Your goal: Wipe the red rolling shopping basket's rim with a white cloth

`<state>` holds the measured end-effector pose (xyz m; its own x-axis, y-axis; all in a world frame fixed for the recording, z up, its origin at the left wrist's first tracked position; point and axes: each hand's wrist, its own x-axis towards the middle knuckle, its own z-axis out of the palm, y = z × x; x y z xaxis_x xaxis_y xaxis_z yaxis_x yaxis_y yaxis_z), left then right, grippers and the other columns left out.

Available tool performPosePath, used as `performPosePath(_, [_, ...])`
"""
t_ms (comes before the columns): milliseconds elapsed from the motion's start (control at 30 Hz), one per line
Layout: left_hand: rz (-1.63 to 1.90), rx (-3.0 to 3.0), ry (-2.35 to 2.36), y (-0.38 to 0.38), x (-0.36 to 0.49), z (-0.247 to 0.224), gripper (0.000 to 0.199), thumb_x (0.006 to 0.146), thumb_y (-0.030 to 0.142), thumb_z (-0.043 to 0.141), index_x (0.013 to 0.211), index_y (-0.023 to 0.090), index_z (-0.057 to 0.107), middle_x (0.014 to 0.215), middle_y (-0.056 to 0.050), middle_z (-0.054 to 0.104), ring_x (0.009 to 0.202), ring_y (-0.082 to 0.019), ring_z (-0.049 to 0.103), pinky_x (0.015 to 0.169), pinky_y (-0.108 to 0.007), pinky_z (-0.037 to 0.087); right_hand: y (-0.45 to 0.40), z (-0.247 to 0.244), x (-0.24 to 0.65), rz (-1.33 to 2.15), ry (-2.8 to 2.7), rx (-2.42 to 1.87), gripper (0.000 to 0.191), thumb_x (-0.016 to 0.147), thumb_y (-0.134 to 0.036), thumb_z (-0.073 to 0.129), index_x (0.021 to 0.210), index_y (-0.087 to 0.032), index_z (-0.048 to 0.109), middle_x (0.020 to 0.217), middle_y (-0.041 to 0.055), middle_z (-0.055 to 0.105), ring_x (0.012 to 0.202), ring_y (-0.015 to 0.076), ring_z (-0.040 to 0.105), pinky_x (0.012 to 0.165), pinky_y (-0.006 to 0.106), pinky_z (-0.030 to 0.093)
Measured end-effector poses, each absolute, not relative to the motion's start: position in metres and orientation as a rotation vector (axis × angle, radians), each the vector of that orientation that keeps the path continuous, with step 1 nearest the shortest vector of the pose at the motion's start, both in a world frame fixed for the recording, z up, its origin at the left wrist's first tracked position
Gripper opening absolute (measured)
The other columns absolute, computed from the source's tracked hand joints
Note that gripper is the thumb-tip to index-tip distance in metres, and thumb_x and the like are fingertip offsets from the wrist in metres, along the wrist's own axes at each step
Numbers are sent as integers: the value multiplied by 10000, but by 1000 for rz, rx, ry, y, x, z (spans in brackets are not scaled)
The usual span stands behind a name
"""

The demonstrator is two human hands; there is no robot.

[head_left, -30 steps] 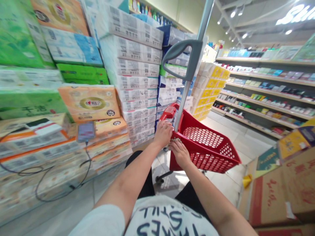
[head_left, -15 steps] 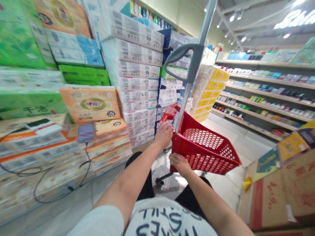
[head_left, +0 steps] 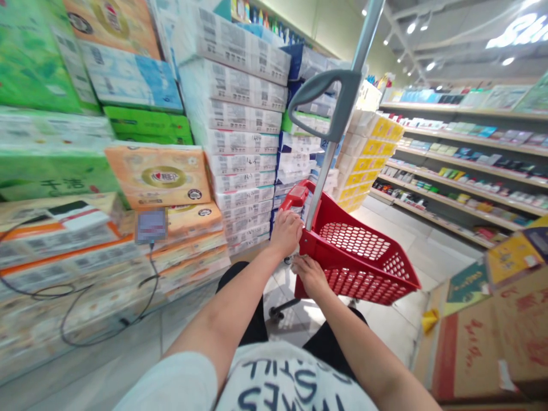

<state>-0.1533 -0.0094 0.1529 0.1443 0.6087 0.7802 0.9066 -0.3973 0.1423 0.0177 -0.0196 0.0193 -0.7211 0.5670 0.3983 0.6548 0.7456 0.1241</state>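
Note:
A red plastic shopping basket cart [head_left: 359, 279] with perforated sides stands just in front of me, with a metal pole [head_left: 319, 194] rising at its near end. On the pole is a grey loop grip [head_left: 329, 105]. My left hand [head_left: 286, 233] is closed over the red handle [head_left: 296, 197] at the cart's near end. My right hand [head_left: 310, 275] is just below it against the basket's near corner, fingers bent and pressed together. What those fingers hold, if anything, is hidden.
Tissue packs [head_left: 160, 177] and wrapped white packages [head_left: 248, 114] are stacked at left. A small blurred-out device [head_left: 150, 225] with a black cable [head_left: 85, 342] sits among them. Cardboard boxes [head_left: 475, 348] stand at right. Stocked shelves [head_left: 462, 162] line the far right.
My right hand has moved slightly up towards my left hand, its fingers bending in more. The left hand stays on the handle. The view has shifted slightly.

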Motion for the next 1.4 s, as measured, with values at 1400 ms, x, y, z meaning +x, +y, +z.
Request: performPosePath(1400, [-1165, -2067, -1486, -11, -152, 153, 188, 906, 206, 427, 930, 240, 611, 1083, -39, 597, 1218, -227, 404, 1145, -514, 213, -14, 71, 25, -407, -2174, -828, 356, 936, -168, 433, 1243, -244, 597, 1297, 38, 579, 1224, 201, 467, 1067, 383, 402])
